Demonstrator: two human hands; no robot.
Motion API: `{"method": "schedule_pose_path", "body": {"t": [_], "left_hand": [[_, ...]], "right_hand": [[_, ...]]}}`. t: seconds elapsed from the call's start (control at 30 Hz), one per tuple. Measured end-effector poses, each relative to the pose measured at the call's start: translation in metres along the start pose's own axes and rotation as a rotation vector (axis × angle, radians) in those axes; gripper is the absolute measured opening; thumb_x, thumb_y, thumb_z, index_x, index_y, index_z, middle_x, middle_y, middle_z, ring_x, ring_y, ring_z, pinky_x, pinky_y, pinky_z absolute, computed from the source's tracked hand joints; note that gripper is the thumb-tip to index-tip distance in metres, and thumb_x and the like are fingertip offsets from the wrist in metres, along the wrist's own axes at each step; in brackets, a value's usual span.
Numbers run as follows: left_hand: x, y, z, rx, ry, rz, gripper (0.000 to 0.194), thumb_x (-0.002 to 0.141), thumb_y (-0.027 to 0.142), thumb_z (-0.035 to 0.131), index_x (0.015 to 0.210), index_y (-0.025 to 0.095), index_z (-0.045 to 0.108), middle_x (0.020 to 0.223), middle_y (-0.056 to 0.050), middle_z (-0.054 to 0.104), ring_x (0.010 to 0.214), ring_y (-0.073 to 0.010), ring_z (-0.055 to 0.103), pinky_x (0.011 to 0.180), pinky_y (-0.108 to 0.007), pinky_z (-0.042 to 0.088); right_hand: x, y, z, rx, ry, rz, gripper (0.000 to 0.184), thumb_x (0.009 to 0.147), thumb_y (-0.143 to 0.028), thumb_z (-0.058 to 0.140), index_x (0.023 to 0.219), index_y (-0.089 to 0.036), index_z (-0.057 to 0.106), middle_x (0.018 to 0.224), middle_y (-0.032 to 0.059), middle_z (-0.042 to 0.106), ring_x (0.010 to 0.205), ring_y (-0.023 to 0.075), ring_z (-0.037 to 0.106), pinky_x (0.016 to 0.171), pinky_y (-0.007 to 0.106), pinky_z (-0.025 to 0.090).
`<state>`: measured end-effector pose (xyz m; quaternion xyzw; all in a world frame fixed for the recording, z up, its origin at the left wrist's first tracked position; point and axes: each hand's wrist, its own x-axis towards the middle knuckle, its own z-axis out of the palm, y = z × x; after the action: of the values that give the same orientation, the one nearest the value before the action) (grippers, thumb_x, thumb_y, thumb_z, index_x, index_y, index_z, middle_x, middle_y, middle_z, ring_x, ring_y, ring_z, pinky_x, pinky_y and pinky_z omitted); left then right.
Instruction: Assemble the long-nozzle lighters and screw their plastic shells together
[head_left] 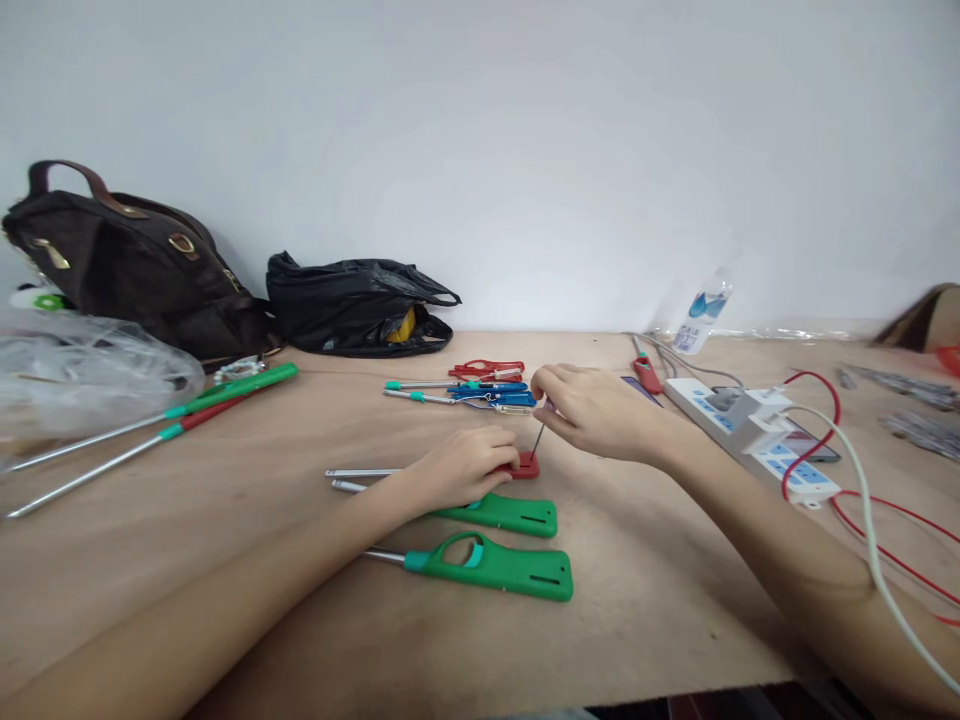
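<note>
My left hand (465, 468) lies closed over a red long-nosed lighter (525, 465) and pins it flat to the wooden table (225, 560); only the red handle end shows past the fingers. My right hand (592, 410) pinches a thin screwdriver (538, 438) whose tip stands on that red handle. Two green lighters (510, 515) (502, 568) lie just in front of my left hand, metal tubes pointing left.
Blue and red lighters (487, 390) lie behind my hands. More long lighters (187, 410) lie at the left by a clear plastic bag (82, 370), a brown handbag (127, 260) and a black bag (352, 305). A white power strip (757, 430) with cables and a bottle (701, 315) sit at the right.
</note>
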<state>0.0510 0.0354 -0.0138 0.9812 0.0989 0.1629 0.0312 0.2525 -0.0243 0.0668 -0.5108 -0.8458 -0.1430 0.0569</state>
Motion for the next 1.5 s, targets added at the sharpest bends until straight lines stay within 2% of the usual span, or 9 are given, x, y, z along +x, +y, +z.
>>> {"method": "schedule_pose_path", "body": {"t": [0.13, 0.27, 0.5, 0.7, 0.93, 1.13, 1.23, 1.33, 1.5], "left_hand": [[0.0, 0.001, 0.0, -0.02, 0.007, -0.011, 0.013, 0.09, 0.017, 0.051, 0.089, 0.016, 0.063, 0.092, -0.006, 0.062, 0.087, -0.0198, 0.058, 0.074, -0.029, 0.045], [-0.001, 0.0, 0.001, -0.041, 0.019, -0.009, 0.016, 0.091, 0.016, 0.048, 0.089, 0.017, 0.064, 0.092, -0.006, 0.063, 0.088, -0.02, 0.059, 0.076, -0.03, 0.046], [0.0, 0.0, 0.001, -0.031, 0.022, -0.004, 0.014, 0.09, 0.017, 0.05, 0.092, 0.017, 0.064, 0.097, -0.006, 0.063, 0.091, -0.0204, 0.059, 0.078, -0.03, 0.047], [0.0, 0.0, 0.0, -0.002, 0.01, -0.001, 0.011, 0.089, 0.014, 0.052, 0.089, 0.016, 0.063, 0.089, -0.005, 0.062, 0.086, -0.0201, 0.058, 0.072, -0.028, 0.044], [0.0, 0.001, -0.001, -0.008, 0.004, 0.0, 0.009, 0.089, 0.015, 0.054, 0.088, 0.015, 0.062, 0.089, -0.005, 0.061, 0.082, -0.019, 0.057, 0.07, -0.027, 0.043], [0.0, 0.0, 0.0, 0.007, 0.006, 0.003, 0.011, 0.09, 0.015, 0.052, 0.089, 0.015, 0.063, 0.088, -0.005, 0.062, 0.084, -0.0197, 0.058, 0.071, -0.028, 0.043], [0.0, 0.0, 0.001, 0.013, 0.005, 0.003, 0.012, 0.091, 0.015, 0.051, 0.089, 0.015, 0.063, 0.088, -0.005, 0.062, 0.084, -0.0193, 0.058, 0.071, -0.028, 0.044], [-0.001, 0.0, 0.001, 0.009, 0.014, 0.004, 0.011, 0.09, 0.016, 0.053, 0.089, 0.016, 0.063, 0.09, -0.005, 0.062, 0.085, -0.0193, 0.058, 0.072, -0.028, 0.044], [-0.001, 0.0, 0.001, 0.003, -0.005, -0.01, 0.011, 0.09, 0.016, 0.052, 0.09, 0.015, 0.063, 0.094, -0.006, 0.063, 0.09, -0.0209, 0.059, 0.075, -0.029, 0.045]], "right_hand": [[-0.003, -0.003, -0.007, 0.036, -0.037, -0.008, 0.006, 0.09, -0.018, 0.05, 0.091, -0.015, 0.054, 0.082, 0.0079, 0.067, 0.07, 0.0187, 0.058, 0.06, 0.027, 0.032], [0.0, -0.007, -0.007, -0.077, -0.055, 0.055, 0.024, 0.092, -0.035, 0.053, 0.079, -0.015, 0.058, 0.07, 0.0096, 0.066, 0.067, 0.023, 0.059, 0.06, 0.03, 0.032], [-0.007, -0.004, -0.009, 0.163, -0.065, -0.099, 0.01, 0.087, -0.011, 0.05, 0.094, -0.014, 0.056, 0.092, 0.0075, 0.067, 0.076, 0.0168, 0.058, 0.064, 0.026, 0.037], [0.003, -0.001, 0.0, -0.047, -0.048, 0.063, 0.021, 0.092, -0.031, 0.051, 0.08, -0.015, 0.057, 0.076, 0.0096, 0.067, 0.068, 0.021, 0.059, 0.057, 0.028, 0.03], [-0.005, 0.003, -0.005, 0.184, -0.064, -0.049, 0.009, 0.091, -0.014, 0.045, 0.093, -0.016, 0.054, 0.094, 0.0078, 0.066, 0.076, 0.0169, 0.059, 0.062, 0.025, 0.036], [-0.001, -0.004, -0.006, -0.022, -0.083, 0.086, 0.021, 0.092, -0.034, 0.054, 0.082, -0.016, 0.055, 0.078, 0.0101, 0.066, 0.071, 0.0228, 0.061, 0.058, 0.028, 0.032], [-0.006, 0.0, -0.005, 0.162, -0.051, -0.029, 0.006, 0.09, -0.021, 0.051, 0.094, -0.016, 0.052, 0.09, 0.0086, 0.065, 0.075, 0.0193, 0.059, 0.062, 0.027, 0.037], [-0.007, 0.002, -0.003, 0.313, -0.065, -0.08, 0.009, 0.089, -0.011, 0.047, 0.093, -0.017, 0.051, 0.093, 0.0056, 0.063, 0.074, 0.015, 0.057, 0.063, 0.024, 0.038], [0.003, -0.001, 0.004, 0.049, -0.035, 0.09, 0.013, 0.091, -0.026, 0.054, 0.083, -0.015, 0.054, 0.084, 0.0092, 0.064, 0.071, 0.0197, 0.059, 0.059, 0.028, 0.033]]}}
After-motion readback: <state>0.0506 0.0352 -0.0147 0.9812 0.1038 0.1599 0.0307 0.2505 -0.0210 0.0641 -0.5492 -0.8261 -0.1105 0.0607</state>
